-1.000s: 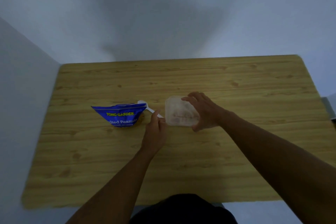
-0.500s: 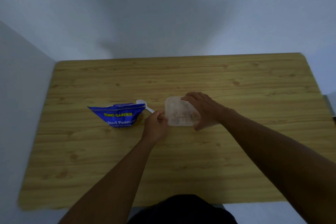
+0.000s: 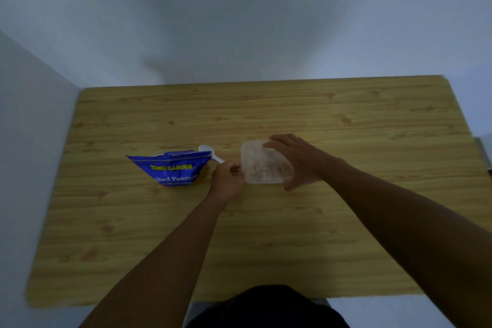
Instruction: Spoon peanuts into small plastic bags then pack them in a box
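Note:
A translucent plastic box (image 3: 262, 168) with its lid on sits at the middle of the wooden table (image 3: 266, 242); pale brown contents show faintly through it. My right hand (image 3: 302, 161) lies over its right side, fingers on the lid and thumb at the near right corner. My left hand (image 3: 227, 181) is curled, its fingertips pinched against the box's left edge. A blue peanut bag (image 3: 173, 170) lies open-topped left of that hand. A white plastic spoon (image 3: 207, 149) rests behind the bag, its handle running toward my left hand.
Pale walls close in at the table's left and far edges. A grey object (image 3: 487, 152) pokes in at the right edge. My dark clothing (image 3: 266, 306) shows at the near edge.
My left hand has shifted slightly right, from beside the spoon handle to the box's left edge. My right hand has stayed on the box.

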